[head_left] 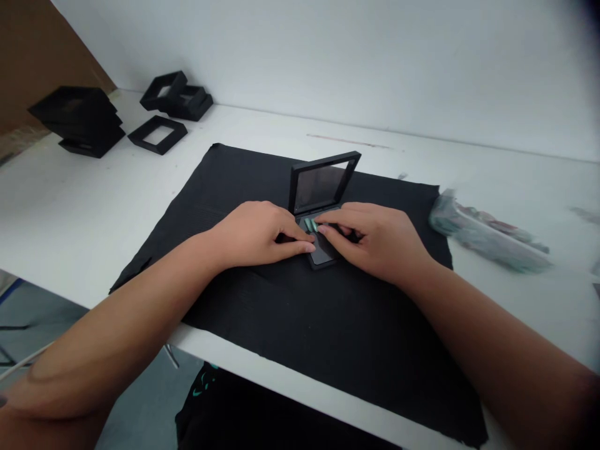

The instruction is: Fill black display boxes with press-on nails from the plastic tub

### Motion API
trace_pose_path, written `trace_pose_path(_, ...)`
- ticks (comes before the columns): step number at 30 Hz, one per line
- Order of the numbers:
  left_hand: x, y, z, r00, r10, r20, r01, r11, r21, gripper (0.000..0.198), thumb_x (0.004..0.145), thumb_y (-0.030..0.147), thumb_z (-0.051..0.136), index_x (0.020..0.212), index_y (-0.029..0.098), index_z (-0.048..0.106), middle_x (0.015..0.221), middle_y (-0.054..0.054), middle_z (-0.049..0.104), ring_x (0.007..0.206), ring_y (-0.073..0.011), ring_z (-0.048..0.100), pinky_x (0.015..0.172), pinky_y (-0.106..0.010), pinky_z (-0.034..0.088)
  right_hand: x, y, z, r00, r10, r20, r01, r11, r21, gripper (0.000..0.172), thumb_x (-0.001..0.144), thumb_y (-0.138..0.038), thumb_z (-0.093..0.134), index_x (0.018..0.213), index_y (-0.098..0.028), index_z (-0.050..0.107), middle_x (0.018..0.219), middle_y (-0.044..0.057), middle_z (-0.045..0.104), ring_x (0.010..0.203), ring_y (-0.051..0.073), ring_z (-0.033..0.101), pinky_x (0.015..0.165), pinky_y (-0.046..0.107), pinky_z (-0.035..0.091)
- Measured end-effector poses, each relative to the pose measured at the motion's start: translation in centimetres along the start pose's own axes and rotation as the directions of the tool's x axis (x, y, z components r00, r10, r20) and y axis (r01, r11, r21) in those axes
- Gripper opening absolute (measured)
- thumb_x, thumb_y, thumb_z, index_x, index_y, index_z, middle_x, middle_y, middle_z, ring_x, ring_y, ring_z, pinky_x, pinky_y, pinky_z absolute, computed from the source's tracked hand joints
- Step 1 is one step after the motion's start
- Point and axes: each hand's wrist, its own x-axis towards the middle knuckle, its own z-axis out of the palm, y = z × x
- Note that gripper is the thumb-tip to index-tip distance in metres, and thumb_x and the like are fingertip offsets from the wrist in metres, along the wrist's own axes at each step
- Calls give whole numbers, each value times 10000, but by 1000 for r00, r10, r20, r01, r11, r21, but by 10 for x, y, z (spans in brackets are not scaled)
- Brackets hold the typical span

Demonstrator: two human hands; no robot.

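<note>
A small black display case (322, 255) stands hinged open, its lid with a clear window (323, 184) tilted up at the back. Small shiny green pieces (310, 224) lie in its base near the hinge; their exact kind is too small to make out. My left hand (262, 234) is at the case's left edge, thumb and forefinger close together on the base beside the pieces. From the other side, my right hand (375, 237) reaches over the base. Its thumb and forefinger pinch at one green piece, and its other fingers are curled under.
Beneath the case lies a black mat (300, 312) on a white table (140, 181). A clear plastic bag of greenish things (492, 234) sits to the right, blurred. Stacked black cases (82, 119) and several black frames (180, 97) stand at the back left, before a white wall.
</note>
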Motion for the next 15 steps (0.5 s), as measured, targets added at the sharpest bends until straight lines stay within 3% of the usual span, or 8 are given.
trace_pose_path(5,0,0,0,1000,-17,2,17,1000,-6,257,933,438,638,1070,279,786,1073,33,787,982,-179,727,798,-271,515,2,-1,1,1000,-29,-6,29,999,-40,199,921,-274,610,1009,-258,788,757,-12,722,655,135,635,574,262,391)
trace_pose_path(15,0,3,-1,995,-88,52,89,996,-9,263,934,481,614,1047,319,788,965,48,796,823,-155,716,664,-257,438,6,-4,4,997,-70,-28,66,992,-110,195,920,-255,606,980,-254,792,776,-10,742,720,154,679,576,271,399)
